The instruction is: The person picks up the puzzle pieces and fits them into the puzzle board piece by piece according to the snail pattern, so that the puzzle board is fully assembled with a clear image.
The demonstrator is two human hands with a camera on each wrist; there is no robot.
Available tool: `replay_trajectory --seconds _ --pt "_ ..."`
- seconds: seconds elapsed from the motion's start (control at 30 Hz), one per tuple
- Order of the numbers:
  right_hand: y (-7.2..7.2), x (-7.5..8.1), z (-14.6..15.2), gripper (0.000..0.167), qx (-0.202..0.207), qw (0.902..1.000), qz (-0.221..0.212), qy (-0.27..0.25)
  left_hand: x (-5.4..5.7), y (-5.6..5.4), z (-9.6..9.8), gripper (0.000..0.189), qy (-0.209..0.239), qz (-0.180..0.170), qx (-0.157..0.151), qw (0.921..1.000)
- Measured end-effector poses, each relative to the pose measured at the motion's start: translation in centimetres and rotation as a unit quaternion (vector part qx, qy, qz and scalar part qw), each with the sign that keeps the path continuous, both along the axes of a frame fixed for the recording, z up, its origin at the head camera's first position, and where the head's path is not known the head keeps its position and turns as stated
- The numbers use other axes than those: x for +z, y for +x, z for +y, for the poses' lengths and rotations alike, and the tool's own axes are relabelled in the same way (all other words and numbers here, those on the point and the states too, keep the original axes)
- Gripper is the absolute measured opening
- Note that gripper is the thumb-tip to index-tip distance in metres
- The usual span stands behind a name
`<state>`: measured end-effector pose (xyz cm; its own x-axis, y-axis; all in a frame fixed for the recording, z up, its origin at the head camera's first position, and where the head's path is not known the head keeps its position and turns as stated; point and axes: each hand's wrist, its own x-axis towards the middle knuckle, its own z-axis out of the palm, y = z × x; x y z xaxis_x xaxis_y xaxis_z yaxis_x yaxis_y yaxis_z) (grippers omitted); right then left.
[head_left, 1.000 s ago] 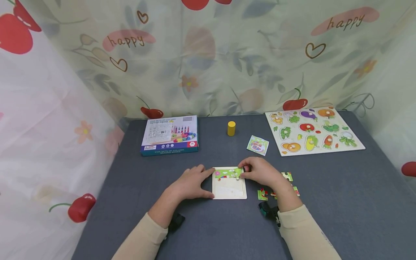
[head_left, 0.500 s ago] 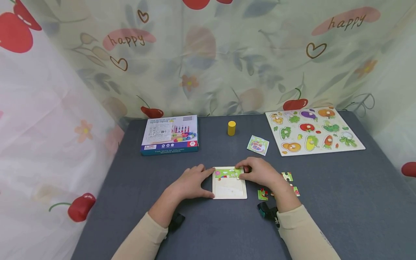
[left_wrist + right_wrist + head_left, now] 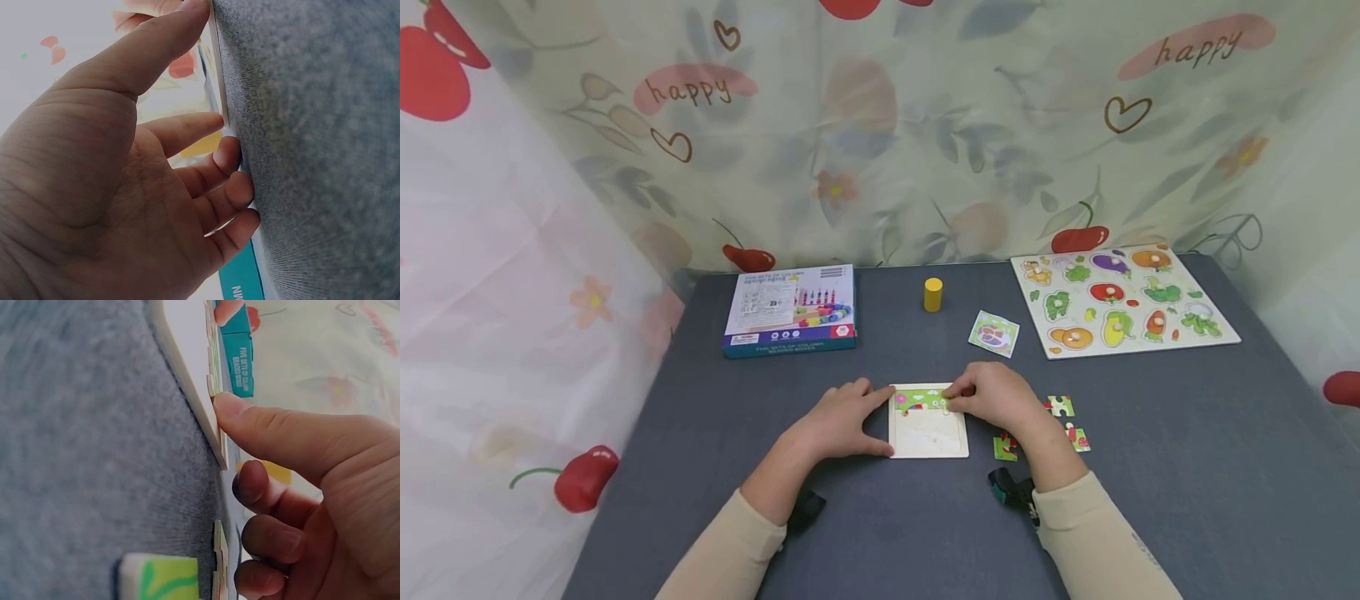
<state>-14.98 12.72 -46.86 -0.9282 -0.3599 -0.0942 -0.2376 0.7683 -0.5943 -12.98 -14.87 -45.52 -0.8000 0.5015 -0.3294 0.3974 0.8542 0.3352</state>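
A small square wooden puzzle tray (image 3: 928, 437) lies on the table in front of me. Green jigsaw pieces (image 3: 910, 399) form a strip along its far edge. My left hand (image 3: 844, 423) has thumb and index finger spread along the tray's left side, touching it near two corners; the other fingers bend loosely. At the strip's right end, the thumb and index finger of my right hand (image 3: 1000, 396) pinch a green puzzle piece (image 3: 942, 402). In the right wrist view the thumb (image 3: 231, 406) bears on that piece's edge, and the remaining fingers are curled clear of it.
Several loose puzzle pieces (image 3: 1005, 448) lie right of the tray, partly behind my right forearm. Farther back are a picture card (image 3: 994, 334), a yellow cylinder (image 3: 932, 295), a boxed bead set (image 3: 790, 311) and a vegetable puzzle board (image 3: 1142, 304). Printed cloth hangs behind the table.
My right hand has shifted slightly left, bringing its piece against the others in the top strip. The left hand stays at the tray's left side.
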Motion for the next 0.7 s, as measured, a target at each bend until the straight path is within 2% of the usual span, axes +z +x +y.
replay_trajectory --seconds 0.27,0.7 --pt "0.2 0.9 0.0 0.022 0.018 0.9998 -0.008 0.002 -0.1 0.0 -0.1 0.096 -0.001 0.002 0.000 1.0000" --pt "1.7 5.3 0.8 0.027 0.029 0.9985 0.029 -0.038 -0.3 -0.1 -0.1 0.096 0.001 0.000 0.004 1.0000"
